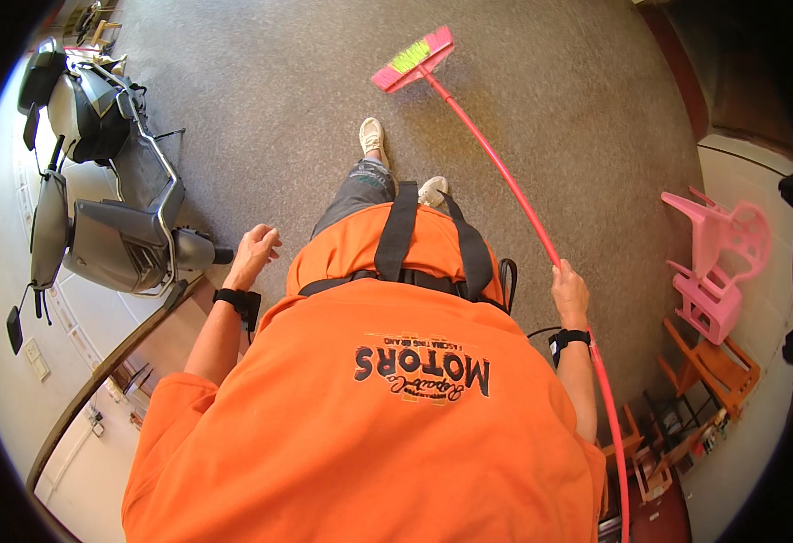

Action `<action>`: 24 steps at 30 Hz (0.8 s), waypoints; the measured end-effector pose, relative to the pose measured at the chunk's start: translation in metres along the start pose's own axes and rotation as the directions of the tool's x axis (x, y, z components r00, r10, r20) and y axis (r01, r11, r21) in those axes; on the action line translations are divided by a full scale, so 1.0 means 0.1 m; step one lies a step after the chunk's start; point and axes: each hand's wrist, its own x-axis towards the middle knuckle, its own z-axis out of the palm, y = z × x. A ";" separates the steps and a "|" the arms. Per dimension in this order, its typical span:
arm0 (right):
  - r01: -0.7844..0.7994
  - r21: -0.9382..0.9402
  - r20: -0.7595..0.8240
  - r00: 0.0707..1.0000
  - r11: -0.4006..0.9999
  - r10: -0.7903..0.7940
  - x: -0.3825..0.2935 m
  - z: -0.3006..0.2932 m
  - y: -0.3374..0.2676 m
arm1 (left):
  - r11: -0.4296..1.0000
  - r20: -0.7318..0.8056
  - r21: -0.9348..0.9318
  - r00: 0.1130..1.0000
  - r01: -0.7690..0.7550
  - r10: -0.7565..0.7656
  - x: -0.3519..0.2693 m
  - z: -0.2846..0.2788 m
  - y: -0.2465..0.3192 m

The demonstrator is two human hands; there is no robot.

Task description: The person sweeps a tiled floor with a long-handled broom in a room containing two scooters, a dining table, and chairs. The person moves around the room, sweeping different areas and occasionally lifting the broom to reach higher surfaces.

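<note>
My right hand [570, 293] is closed around the long pink-red handle of a broom [498, 163]. The handle runs from the broom head [415, 60] past my right forearm to the bottom of the view. Pink and yellow-green bristles face up and away on the head, which is ahead of my feet over the grey floor [260, 88]. My left hand [255, 252] hangs free at my side, fingers loosely bent and apart, holding nothing. Nearest to it is the rear of a parked motor scooter. Each wrist carries a black strap.
Along the left wall stand a dark motor scooter [121, 237] and another two-wheeler [87, 102] beyond it. Pink plastic chairs [705, 285] and an orange wooden chair [715, 363] line the right wall. A red-brown post base [674, 68] edges the floor at far right.
</note>
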 end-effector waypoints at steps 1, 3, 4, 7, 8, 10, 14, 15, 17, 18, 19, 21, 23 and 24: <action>0.011 0.018 -0.010 1.000 1.000 -0.011 0.00 0.00 -0.01 | 1.000 -0.007 0.017 1.000 -0.001 0.001 0.00 0.00 0.02; 0.014 0.046 -0.017 1.000 0.999 -0.013 0.03 -0.01 -0.06 | 1.000 0.002 -0.009 1.000 0.016 -0.016 -0.01 -0.01 0.05; 0.006 0.057 -0.009 1.000 0.998 -0.006 0.06 -0.02 -0.08 | 1.000 -0.003 0.001 1.000 0.024 -0.024 -0.01 -0.01 0.07; -0.009 0.019 0.008 1.000 1.000 0.009 0.15 -0.03 -0.16 | 1.000 -0.007 -0.001 1.000 0.014 -0.014 -0.02 0.00 0.09; -0.024 -0.017 0.020 1.000 1.000 0.024 0.18 -0.03 -0.19 | 1.000 -0.001 -0.019 1.000 0.022 -0.022 -0.03 0.00 0.09; -0.023 -0.033 0.014 1.000 0.999 0.024 0.26 -0.03 -0.24 | 1.000 -0.006 -0.017 1.000 0.021 -0.021 -0.03 0.01 0.08; 0.001 -0.045 -0.003 1.000 0.999 -0.001 0.32 -0.07 -0.23 | 1.000 -0.009 -0.017 1.000 0.015 -0.015 -0.01 0.03 0.05; -0.018 -0.046 -0.003 1.000 0.999 0.018 0.30 -0.08 -0.21 | 0.999 0.008 -0.016 1.000 0.030 -0.030 0.00 0.04 0.04; -0.025 -0.050 -0.012 1.000 0.998 0.024 0.31 -0.09 -0.18 | 0.999 0.019 -0.027 0.999 0.029 -0.029 0.01 0.06 0.02; -0.023 -0.031 0.001 1.000 0.999 0.023 0.30 -0.08 -0.17 | 0.999 0.020 -0.034 1.000 0.017 -0.017 0.01 0.06 0.01; -0.040 -0.024 0.010 0.999 0.999 0.040 0.31 -0.08 -0.17 | 1.000 0.007 -0.017 1.000 0.016 -0.016 0.01 0.06 0.01; -0.058 -0.021 0.021 0.998 0.998 0.058 0.32 -0.07 -0.18 | 0.999 0.019 -0.027 0.999 0.031 -0.030 0.01 0.06 0.01; -0.051 -0.024 0.027 0.998 0.998 0.052 0.33 -0.07 -0.20 | 0.999 0.022 -0.023 0.999 0.041 -0.041 0.01 0.05 0.02; -0.071 0.002 0.040 0.997 0.997 0.071 0.33 -0.08 -0.21 | 0.999 0.024 -0.026 0.999 0.040 -0.039 0.01 0.05 0.02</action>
